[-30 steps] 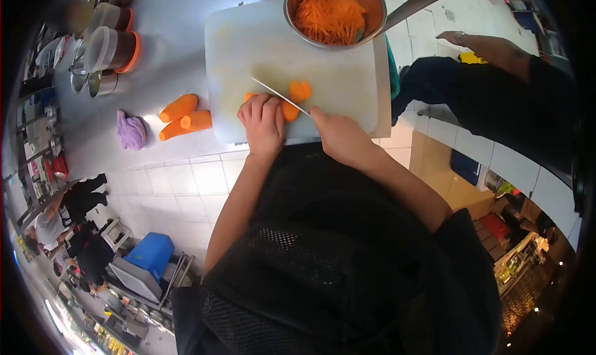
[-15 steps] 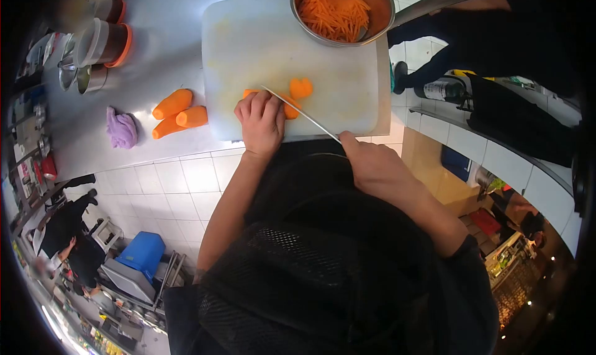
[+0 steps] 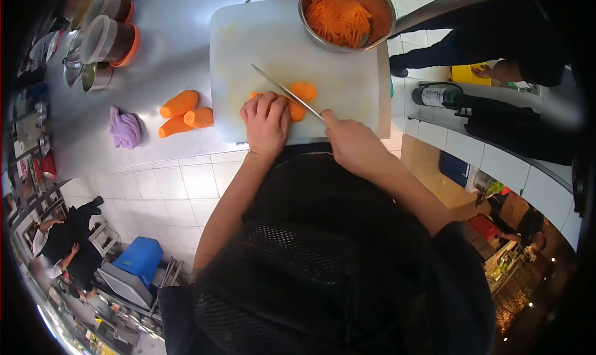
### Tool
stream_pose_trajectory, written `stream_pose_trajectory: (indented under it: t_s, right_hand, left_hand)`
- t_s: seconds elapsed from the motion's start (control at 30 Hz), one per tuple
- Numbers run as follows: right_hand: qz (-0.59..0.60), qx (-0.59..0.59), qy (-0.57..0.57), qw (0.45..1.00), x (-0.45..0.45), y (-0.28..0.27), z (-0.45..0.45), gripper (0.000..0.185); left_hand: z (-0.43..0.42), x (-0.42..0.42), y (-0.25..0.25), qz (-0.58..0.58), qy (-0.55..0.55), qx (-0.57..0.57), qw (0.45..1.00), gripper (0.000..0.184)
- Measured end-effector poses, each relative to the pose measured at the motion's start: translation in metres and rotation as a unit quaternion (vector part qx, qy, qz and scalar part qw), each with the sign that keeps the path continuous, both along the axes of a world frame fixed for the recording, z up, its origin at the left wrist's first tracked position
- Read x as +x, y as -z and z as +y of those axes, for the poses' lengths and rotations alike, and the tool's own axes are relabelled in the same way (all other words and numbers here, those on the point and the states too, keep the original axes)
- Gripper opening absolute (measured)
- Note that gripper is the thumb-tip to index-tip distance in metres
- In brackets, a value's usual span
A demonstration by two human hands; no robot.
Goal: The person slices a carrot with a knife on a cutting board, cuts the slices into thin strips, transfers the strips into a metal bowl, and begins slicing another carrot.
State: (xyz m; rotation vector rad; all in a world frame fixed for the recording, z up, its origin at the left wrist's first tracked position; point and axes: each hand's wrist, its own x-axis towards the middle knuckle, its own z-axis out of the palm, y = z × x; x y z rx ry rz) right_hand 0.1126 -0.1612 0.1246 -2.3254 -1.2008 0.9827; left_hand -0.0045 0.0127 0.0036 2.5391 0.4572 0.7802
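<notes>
My left hand (image 3: 267, 124) is closed over a peeled carrot (image 3: 297, 112) on the white cutting board (image 3: 248, 44), its fingertips bent beside the blade. Most of the carrot is hidden under those fingers. Gripped in my right hand (image 3: 357, 143) is a kitchen knife (image 3: 268, 77), its blade slanting across the carrot with the tip to the far left. Cut carrot slices (image 3: 303, 90) lie just right of the blade. At the board's far right corner, a steel saucepan (image 3: 393, 23) contains carrot strips (image 3: 338, 18).
Left of the board, peeled carrots (image 3: 180, 103) lie near the counter's (image 3: 167, 51) front edge beside a crumpled purple cloth (image 3: 125, 128). Tubs with dark contents (image 3: 108, 40) stand farther left. Another person's hand (image 3: 506, 71) is by a yellow object (image 3: 470, 74) at right.
The knife and my right hand have shifted left and farther from me. The blade now passes left of the slices, which sit closer to the carrot. The view has shifted slightly.
</notes>
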Motion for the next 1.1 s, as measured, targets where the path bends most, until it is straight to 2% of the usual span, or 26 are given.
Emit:
stream_pose_trajectory:
  t_s: [0.1,0.23,0.27,0.33,0.47,0.57,0.67,0.77,0.93,1.03,1.1]
  right_hand:
    - [0.017,-0.036,0.004,0.999,-0.004,-0.050,-0.011,0.031]
    - [0.036,-0.111,-0.005,0.993,-0.010,-0.058,-0.020,0.032]
    - [0.037,-0.113,-0.007,0.993,-0.012,-0.051,-0.017,0.032]
    - [0.027,-0.043,0.028,0.998,-0.017,-0.025,-0.009,0.031]
    - [0.000,-0.010,0.034,0.999,-0.014,0.036,0.008,0.029]
    - [-0.004,0.028,0.050,0.998,-0.011,0.056,0.006,0.024]
    - [0.003,0.057,0.054,0.997,-0.006,0.046,0.002,0.023]
    - [-0.012,0.058,0.040,0.997,-0.009,0.004,0.007,0.028]
    - [0.027,-0.064,0.023,0.997,-0.016,-0.062,-0.008,0.028]
    - [0.028,-0.130,0.013,0.991,-0.018,-0.075,-0.010,0.029]
    - [0.028,-0.110,0.019,0.993,-0.018,-0.064,-0.007,0.030]
  left_hand:
    - [0.000,0.001,0.000,-0.001,0.003,0.005,1.000,0.027]
    - [0.000,0.000,-0.001,-0.007,0.005,0.000,1.000,0.027]
    - [0.000,0.000,-0.001,-0.005,0.003,-0.003,1.000,0.027]
    - [0.000,0.000,-0.001,-0.005,0.006,-0.006,1.000,0.027]
    - [0.001,0.001,-0.002,0.001,0.007,-0.010,1.000,0.026]
    - [0.002,0.000,-0.004,-0.001,0.009,-0.019,1.000,0.024]
    - [0.004,0.003,-0.005,0.003,0.019,-0.034,0.999,0.023]
    - [0.009,-0.003,-0.005,0.006,0.035,-0.040,0.999,0.023]
    - [0.008,0.000,-0.001,-0.004,0.034,-0.024,0.999,0.024]
    - [0.009,0.000,-0.002,-0.002,0.033,-0.018,0.999,0.024]
    - [0.008,0.002,-0.002,-0.001,0.027,-0.017,0.999,0.024]
